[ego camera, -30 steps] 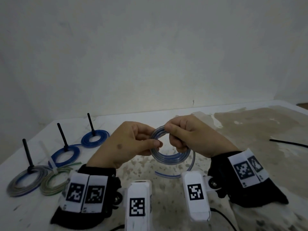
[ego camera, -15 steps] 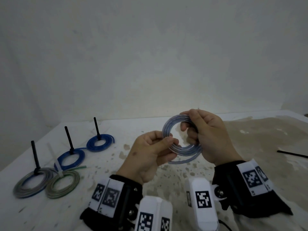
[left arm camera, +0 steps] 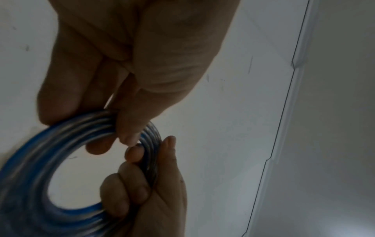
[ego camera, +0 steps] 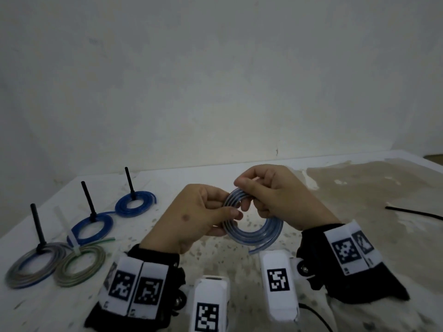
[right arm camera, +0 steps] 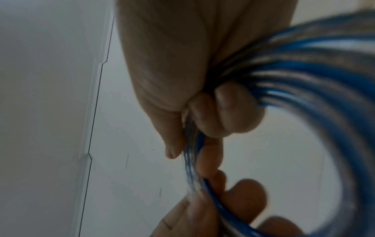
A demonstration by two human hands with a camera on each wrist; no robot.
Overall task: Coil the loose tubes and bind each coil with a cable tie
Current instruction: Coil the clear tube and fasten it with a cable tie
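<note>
A clear tube with a blue tint is wound into a coil (ego camera: 257, 232) and held above the table between both hands. My left hand (ego camera: 230, 212) pinches the coil's left side between thumb and fingers. My right hand (ego camera: 244, 192) grips the upper part, its fingers curled through the ring. A short loose end (ego camera: 263, 246) sticks out below the coil. The left wrist view shows the coil (left arm camera: 40, 160) pinched by my left hand (left arm camera: 121, 136). In the right wrist view my right hand (right arm camera: 192, 136) squeezes the blurred strands of the coil (right arm camera: 324, 80) together.
Several bound coils lie at the table's left: two blue ones (ego camera: 134, 203) (ego camera: 92, 226) and a grey one (ego camera: 36, 264) with upright black ties, and a green-grey one (ego camera: 80, 264) with a white tie. A loose black cable tie (ego camera: 412, 212) lies at the right.
Half a second ago the coil was held higher and more upright. Now it sits lower and its loose end hangs below, with my right hand on the top instead of the right side.
</note>
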